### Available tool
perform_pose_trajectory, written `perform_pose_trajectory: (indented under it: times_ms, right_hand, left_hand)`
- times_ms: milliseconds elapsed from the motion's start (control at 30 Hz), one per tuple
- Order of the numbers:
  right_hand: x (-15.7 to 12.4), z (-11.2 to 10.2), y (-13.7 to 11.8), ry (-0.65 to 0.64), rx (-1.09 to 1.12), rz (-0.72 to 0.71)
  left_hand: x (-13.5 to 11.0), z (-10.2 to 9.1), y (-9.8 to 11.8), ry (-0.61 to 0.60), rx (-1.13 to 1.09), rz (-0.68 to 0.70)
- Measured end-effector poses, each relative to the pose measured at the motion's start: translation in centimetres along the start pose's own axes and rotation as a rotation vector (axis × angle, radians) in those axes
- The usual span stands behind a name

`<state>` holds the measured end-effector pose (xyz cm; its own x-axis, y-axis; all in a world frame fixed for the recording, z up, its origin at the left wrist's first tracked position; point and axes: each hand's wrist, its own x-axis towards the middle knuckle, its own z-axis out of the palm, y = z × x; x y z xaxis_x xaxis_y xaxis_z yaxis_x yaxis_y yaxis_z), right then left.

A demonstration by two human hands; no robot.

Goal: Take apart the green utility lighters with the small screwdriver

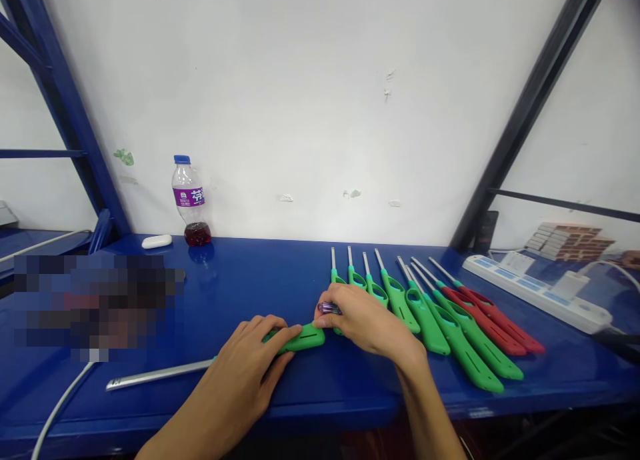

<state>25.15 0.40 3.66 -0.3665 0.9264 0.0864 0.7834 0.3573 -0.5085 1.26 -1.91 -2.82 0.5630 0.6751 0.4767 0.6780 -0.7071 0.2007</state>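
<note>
My left hand (pixel 253 360) lies closed over a green long-necked lighter (pixel 305 341) that rests on the blue table (pixel 250 280); its metal nozzle (pixel 155 375) sticks out to the left. My right hand (pixel 363 320) pinches a small clear purple piece (pixel 329 307) at the lighter's right end. Just right of that hand lies a row of several green lighters (pixel 425 317) and two red lighters (pixel 493 320), nozzles pointing toward the wall.
A plastic bottle (pixel 190 203) with dark red liquid stands by the wall, a small white case (pixel 157 241) beside it. A white power strip (pixel 537 290) lies at the right. A white cable (pixel 60 403) runs off the front left edge. Blue shelf posts flank the table.
</note>
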Motion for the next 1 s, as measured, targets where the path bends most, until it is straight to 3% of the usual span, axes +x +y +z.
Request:
perform_pose_trajectory:
  times_ms: [533, 800, 1000]
  right_hand:
    - [0.2, 0.6, -0.8, 0.12, 0.046, -0.045]
    - [0.2, 1.2, -3.0, 0.145, 0.177, -0.135]
    - [0.0, 1.2, -4.0, 0.135, 0.213, -0.166]
  left_hand:
    - [0.1, -0.3, 0.2, -0.011, -0.013, 0.009]
    - [0.0, -0.5, 0.2, 0.254, 0.061, 0.072]
    - [0.2, -0.9, 0.4, 0.345, 0.003, 0.041]
